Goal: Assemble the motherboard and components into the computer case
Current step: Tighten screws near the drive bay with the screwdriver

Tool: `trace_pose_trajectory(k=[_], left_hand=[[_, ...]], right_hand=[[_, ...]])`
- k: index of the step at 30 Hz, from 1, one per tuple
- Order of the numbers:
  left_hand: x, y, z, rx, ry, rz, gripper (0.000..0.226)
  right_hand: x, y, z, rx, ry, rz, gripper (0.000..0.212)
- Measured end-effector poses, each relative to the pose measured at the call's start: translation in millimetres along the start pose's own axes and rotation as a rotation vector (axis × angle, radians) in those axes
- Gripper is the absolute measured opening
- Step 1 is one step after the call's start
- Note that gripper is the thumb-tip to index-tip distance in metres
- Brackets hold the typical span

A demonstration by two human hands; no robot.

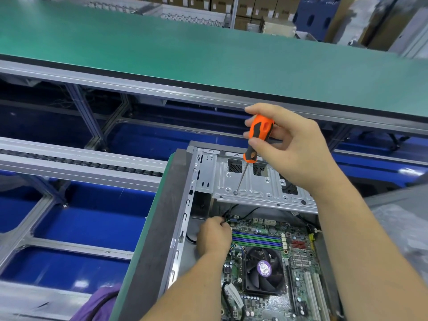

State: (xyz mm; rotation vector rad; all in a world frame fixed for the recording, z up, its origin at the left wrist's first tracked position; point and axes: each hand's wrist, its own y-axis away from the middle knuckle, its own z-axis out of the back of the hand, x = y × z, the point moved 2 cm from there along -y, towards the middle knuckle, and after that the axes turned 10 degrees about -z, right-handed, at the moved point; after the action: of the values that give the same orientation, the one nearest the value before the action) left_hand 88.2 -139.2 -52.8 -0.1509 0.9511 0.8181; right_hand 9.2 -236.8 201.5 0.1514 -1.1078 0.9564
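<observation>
I am looking down into the open computer case [185,205], which is lying on its side on the desk [148,239] with the motherboard [266,230] already sitting inside it. My right hand [284,144] is grasping the orange and black screwdriver [256,140] by its handle, fingers curled round the grip. The shaft is slanting down and to the left, and its tip is resting on the silver drive bracket [259,184] near that bracket's front edge. My left hand [214,235] is reaching into the case at the far left corner of the motherboard, just beside the row of blue and green memory slots [256,239]. Its fingers are curled in among thin black cables [229,210], but I cannot tell whether they are actually pinching one. The black CPU fan [264,272] with its purple sticker is sitting just behind the left wrist. Beyond the case, a green conveyor belt [185,52] is running across the view.
</observation>
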Motion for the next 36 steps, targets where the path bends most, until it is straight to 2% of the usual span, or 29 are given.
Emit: trace_pose_trajectory(k=[2, 4, 7, 14, 19, 24, 36], left_hand=[[0, 1, 1, 0.012, -0.005, 0.008, 0.028], [-2, 1, 2, 0.025, 0.003, 0.018, 0.027], [-1, 0, 3, 0.013, 0.006, 0.048, 0.016], [1, -1, 2, -0.019, 0.051, 0.060, 0.011], [2, -2, 0, -0.056, 0.088, 0.040, 0.023], [0, -6, -2, -0.059, 0.096, 0.018, 0.018], [-3, -8, 0, -0.048, -0.068, -0.021, 0.022]], right_hand=[[0, 1, -1, -0.005, -0.013, 0.007, 0.047], [-3, 0, 0, -0.095, 0.069, 0.043, 0.043], [-7, 2, 2, -0.163, 0.098, 0.063, 0.043], [-9, 2, 4, -0.192, 0.104, 0.073, 0.045], [-7, 1, 4, -0.179, 0.124, 0.053, 0.047], [-7, 0, 4, -0.197, 0.142, 0.052, 0.047], [-12, -1, 5, -0.221, 0.138, 0.060, 0.047]])
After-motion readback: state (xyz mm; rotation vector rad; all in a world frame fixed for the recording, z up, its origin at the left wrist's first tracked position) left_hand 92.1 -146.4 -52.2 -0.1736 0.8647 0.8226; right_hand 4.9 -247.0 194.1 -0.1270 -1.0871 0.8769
